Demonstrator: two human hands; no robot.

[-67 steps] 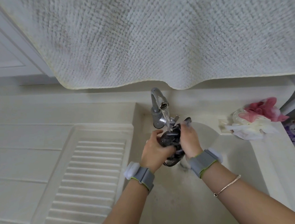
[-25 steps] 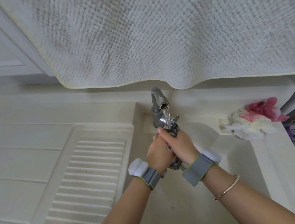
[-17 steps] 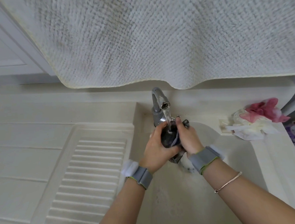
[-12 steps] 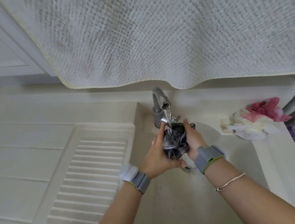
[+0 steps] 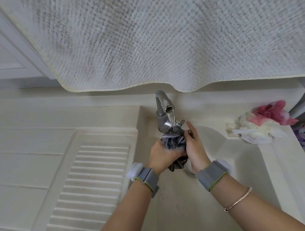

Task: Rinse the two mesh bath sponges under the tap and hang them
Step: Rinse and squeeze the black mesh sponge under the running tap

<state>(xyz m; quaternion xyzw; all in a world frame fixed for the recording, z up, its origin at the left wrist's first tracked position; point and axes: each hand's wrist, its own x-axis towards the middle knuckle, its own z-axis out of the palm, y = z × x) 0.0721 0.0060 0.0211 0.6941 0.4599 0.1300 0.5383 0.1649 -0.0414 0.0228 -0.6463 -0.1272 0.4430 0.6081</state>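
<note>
Squeezed tighter than half a second ago: grey sponge (image 5: 173, 140) under the tap (image 5: 163, 104) stream, gripped by left hand (image 5: 163, 156), pressed by right hand (image 5: 195, 148); pink sponge (image 5: 270, 111) waiting unrinsed on the ledge (image 5: 272, 150).

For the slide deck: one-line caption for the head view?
Both hands squeeze a grey sponge under the running tap; pink sponge waits on the ledge.

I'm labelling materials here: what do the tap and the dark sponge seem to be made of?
Tap: looks like metal with a dull grey finish and soft glints. Sponge: gathered dark grey synthetic mesh, apparently; its ruffled folds show between the hands.
</note>
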